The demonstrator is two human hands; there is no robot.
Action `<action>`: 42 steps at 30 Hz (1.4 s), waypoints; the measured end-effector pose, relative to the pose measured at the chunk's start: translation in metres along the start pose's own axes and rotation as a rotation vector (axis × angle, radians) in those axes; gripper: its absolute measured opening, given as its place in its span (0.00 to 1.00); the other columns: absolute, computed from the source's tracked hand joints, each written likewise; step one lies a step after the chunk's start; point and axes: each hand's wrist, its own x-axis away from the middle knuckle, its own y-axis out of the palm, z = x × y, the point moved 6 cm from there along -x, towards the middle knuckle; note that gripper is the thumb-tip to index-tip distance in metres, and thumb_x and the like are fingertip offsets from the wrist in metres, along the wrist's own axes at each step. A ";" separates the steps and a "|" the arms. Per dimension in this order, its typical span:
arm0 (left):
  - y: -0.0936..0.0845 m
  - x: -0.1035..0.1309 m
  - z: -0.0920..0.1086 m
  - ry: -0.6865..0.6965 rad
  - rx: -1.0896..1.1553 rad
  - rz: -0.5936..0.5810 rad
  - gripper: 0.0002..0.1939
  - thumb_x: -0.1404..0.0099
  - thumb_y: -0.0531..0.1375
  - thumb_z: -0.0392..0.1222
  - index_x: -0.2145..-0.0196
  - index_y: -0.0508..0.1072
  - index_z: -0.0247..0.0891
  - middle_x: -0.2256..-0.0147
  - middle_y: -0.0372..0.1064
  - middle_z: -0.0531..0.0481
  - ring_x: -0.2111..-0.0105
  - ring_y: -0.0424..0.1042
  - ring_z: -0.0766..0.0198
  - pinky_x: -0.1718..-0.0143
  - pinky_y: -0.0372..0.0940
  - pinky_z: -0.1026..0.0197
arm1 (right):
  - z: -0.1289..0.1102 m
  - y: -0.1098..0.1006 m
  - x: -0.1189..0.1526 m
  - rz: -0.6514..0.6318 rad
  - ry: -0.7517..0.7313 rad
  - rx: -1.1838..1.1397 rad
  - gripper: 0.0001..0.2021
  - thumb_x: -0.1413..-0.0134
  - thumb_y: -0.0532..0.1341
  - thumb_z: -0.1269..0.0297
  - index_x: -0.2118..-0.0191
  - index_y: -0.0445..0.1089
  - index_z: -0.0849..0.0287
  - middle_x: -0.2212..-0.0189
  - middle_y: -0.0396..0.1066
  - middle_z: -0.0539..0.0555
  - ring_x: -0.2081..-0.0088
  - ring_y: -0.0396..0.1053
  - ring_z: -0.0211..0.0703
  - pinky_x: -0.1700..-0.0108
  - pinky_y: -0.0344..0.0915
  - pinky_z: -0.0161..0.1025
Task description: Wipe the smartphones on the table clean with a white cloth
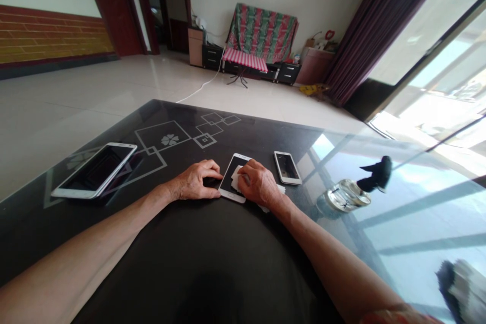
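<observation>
Our bare forearms (pixel 100 248) come in from 8 and 4 o'clock, a blurred grey-white bundle (pixel 467 283) out at 3. At 12 o'clock, flat on the dark desk (pixel 266 136), we have a phone (pixel 230 182). Our left hand (pixel 195 180) is half open, fingers curved and thumb apart, tips touching the phone's left edge without closing on it. Our right hand (pixel 258 182) is bunched round a white cloth (pixel 235 179) over its screen. Clear bottle (pixel 345 197) with black top, 1 o'clock; larger phone (pixel 96 169), 10; small phone (pixel 287 167), just right of 12. Beyond, at 12, we see a striped stand (pixel 245 59) and patterned cover (pixel 261 33).
</observation>
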 end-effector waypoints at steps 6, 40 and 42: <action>0.000 0.000 0.002 0.009 -0.011 -0.005 0.17 0.47 0.66 0.46 0.59 0.77 0.39 0.61 0.68 0.49 0.60 0.69 0.61 0.57 0.64 0.60 | -0.032 0.004 0.007 -0.086 -0.224 -0.145 0.09 0.53 0.59 0.69 0.64 0.72 0.59 0.67 0.67 0.53 0.65 0.66 0.41 0.58 0.63 0.36; -0.001 0.001 -0.001 0.012 0.002 0.011 0.16 0.48 0.67 0.46 0.61 0.77 0.38 0.60 0.69 0.48 0.60 0.70 0.61 0.56 0.65 0.60 | 0.018 0.006 -0.006 0.111 0.106 0.068 0.11 0.41 0.56 0.66 0.58 0.74 0.57 0.60 0.68 0.59 0.59 0.63 0.48 0.52 0.61 0.44; -0.001 0.001 0.000 0.014 0.009 0.008 0.16 0.47 0.67 0.46 0.61 0.77 0.38 0.60 0.69 0.48 0.59 0.70 0.61 0.55 0.65 0.60 | 0.019 0.006 -0.005 0.117 0.132 0.085 0.11 0.42 0.56 0.67 0.58 0.74 0.58 0.60 0.68 0.59 0.58 0.63 0.48 0.52 0.61 0.45</action>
